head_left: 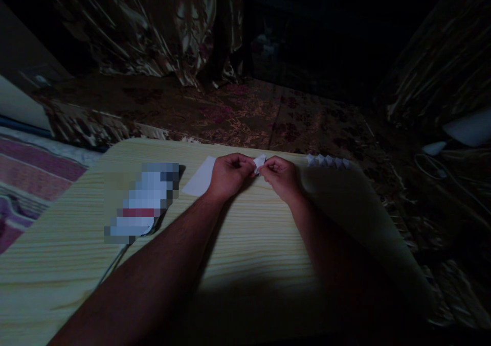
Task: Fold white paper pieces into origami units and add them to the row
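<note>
— Fingers [245, 169] pinching something?

— Yep, left hand [229, 177] and right hand [283, 176] both pinch a small folded paper [260, 162] over the far side of the desk [261, 233], between a white sheet [199, 178] and a row of folded pieces [328, 161].

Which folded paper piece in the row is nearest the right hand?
The leftmost folded paper piece, at the row's end toward the right hand; the other pieces sit progressively farther to the right.

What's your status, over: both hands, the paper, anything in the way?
Left hand and right hand pinching small white folded paper between them. White sheet beside left hand. Row of white pieces off to the right. Nothing visibly blocking.
</note>
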Motion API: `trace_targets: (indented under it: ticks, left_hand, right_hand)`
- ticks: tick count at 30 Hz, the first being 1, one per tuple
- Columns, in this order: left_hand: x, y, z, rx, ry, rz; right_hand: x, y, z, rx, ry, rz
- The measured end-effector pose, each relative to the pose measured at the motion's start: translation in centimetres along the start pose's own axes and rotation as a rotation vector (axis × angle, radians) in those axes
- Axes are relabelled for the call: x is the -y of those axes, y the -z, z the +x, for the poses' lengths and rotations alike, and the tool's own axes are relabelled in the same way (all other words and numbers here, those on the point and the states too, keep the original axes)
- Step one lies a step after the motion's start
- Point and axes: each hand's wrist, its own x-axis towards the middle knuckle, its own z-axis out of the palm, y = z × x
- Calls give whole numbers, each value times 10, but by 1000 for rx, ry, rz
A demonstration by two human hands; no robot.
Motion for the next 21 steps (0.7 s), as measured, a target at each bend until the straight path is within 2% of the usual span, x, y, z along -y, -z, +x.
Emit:
trace_targets:
  ticks: [6,21]
  left_hand:
    - [-3,0,0,27,43,-56]
    - [-1,2,1,43,4,-32]
  right_hand:
    - [-2,-2,0,21,-16,14]
    - [-4,-2,1,54,3,-14]
